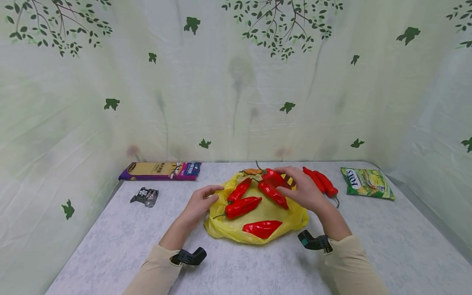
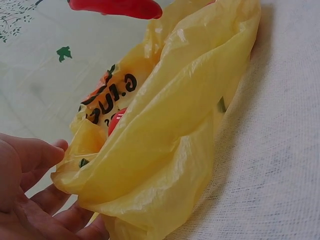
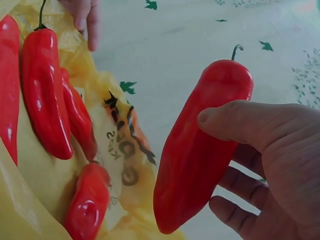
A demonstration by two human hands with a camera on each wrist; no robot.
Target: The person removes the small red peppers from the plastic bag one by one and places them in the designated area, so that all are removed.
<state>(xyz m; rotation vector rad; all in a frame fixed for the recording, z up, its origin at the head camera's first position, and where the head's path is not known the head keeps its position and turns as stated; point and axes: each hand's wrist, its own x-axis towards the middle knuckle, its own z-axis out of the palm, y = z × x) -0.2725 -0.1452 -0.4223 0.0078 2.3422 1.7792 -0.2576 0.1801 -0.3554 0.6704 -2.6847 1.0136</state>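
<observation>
Red and glossy, the pepper (image 3: 187, 150) is pinched between the thumb and fingers of the right hand (image 1: 305, 189), above the far part of the yellow plastic bag (image 1: 219, 231). The left hand (image 1: 197, 207) is loosely spread, its fingers touching the bag's left edge. I think the pepper's smooth skin asks for a light but sure pinch around its body, and the thin plastic for a steady touch, so it does not fold over.

Four other peppers (image 1: 243, 207) lie on the bag; two more rest to its right on the pale grey worktop (image 1: 110, 237), near a green FOX'S packet (image 1: 368, 184). A leaf-printed curtain (image 1: 206, 94) surrounds the place.
</observation>
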